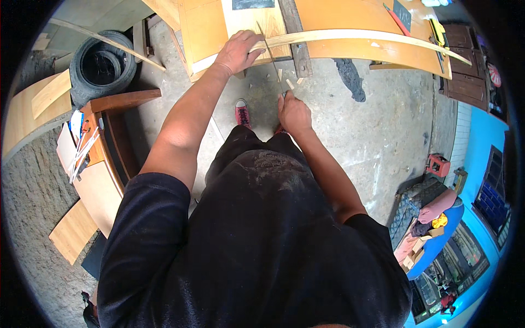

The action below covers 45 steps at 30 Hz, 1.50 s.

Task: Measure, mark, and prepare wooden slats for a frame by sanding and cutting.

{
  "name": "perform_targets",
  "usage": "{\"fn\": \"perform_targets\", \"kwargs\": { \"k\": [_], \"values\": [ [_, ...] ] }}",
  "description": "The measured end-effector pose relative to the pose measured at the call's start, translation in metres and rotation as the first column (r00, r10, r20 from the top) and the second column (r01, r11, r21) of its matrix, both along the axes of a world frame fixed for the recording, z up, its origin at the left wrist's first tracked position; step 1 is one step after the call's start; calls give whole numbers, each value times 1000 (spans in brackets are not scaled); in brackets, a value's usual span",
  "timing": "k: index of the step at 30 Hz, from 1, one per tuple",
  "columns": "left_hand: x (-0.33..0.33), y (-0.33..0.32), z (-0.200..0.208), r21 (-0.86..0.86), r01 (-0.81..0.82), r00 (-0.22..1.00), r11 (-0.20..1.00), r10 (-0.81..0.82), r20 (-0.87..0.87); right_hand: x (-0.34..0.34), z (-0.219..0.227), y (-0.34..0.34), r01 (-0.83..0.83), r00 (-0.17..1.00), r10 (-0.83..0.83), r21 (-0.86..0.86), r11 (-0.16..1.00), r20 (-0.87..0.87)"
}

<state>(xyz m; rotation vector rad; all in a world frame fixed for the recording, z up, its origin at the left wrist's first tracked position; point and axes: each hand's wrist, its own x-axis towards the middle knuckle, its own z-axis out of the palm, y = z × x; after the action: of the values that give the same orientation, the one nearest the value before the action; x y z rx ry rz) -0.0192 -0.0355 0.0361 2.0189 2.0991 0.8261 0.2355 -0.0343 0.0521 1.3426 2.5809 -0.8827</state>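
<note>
Along the near edge of the orange tabletop (339,16), I have my left hand (238,52) on a pale wooden strip (339,35) that lies across its length and runs past its right end. Those fingers rest over the strip with the thumb spread apart; I cannot tell whether they wrap beneath. On the near side of the tabletop, my right hand (295,112) is curled tight around the mostly hidden handle of a saw (272,59). Its thin blade slants across the strip at the tabletop's edge, just right of my left hand; how deep it sits, I cannot tell. Under that edge, small wood offcuts (290,83) lie on the floor. Left of the tabletop sits a black tyre (127,71).
</note>
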Motion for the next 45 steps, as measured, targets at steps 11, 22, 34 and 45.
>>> {"fn": "perform_targets", "kwargs": {
  "k": [11,22,34,45],
  "values": [
    [-1,-1,-1,1,-11,1000,1000,11,-3,-8,16,8,11,1000,-10,-35,999,30],
    [2,-2,-1,23,2,1000,1000,-2,5,2,-4,-2,13,1000,-13,-23,1000,13],
    [2,-3,-2,13,-13,1000,1000,13,-2,-15,0,7,-1,999,2,42,999,-39],
    [3,-1,-4,78,0,1000,997,2,-16,6,-10,-9,-9,1000,9,14,1000,-21]
  ]
}}
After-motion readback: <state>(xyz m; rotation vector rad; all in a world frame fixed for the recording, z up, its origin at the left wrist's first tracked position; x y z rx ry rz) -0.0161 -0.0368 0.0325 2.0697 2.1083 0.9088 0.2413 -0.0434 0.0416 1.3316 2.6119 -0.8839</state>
